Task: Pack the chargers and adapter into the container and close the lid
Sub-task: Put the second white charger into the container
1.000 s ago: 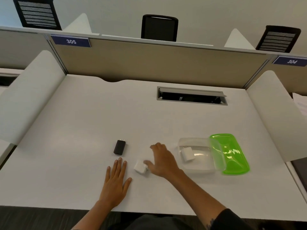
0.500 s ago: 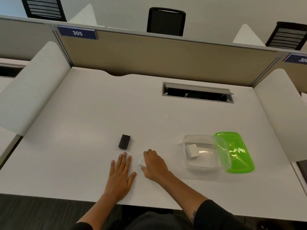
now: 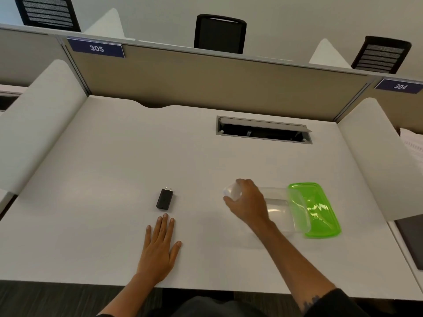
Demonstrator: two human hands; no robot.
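Observation:
My right hand (image 3: 248, 202) holds a small white charger (image 3: 232, 192) lifted off the desk, just left of the clear plastic container (image 3: 279, 209). The hand covers the container's left part, so the white charger seen inside it earlier is hidden. The green lid (image 3: 317, 211) leans against the container's right side. A black charger (image 3: 165, 199) with two prongs pointing away lies on the desk, left of centre. My left hand (image 3: 160, 245) rests flat on the desk just below the black charger, fingers together, holding nothing.
The white desk (image 3: 114, 170) has an open cable slot (image 3: 263, 132) at the back and white side dividers (image 3: 34, 138) left and right. A beige partition with a 305 label stands behind. A dark object lies beyond the right edge.
My right hand closed on the white charger near the left hand, lifted it and carried it right toward the container. The left hand stayed flat.

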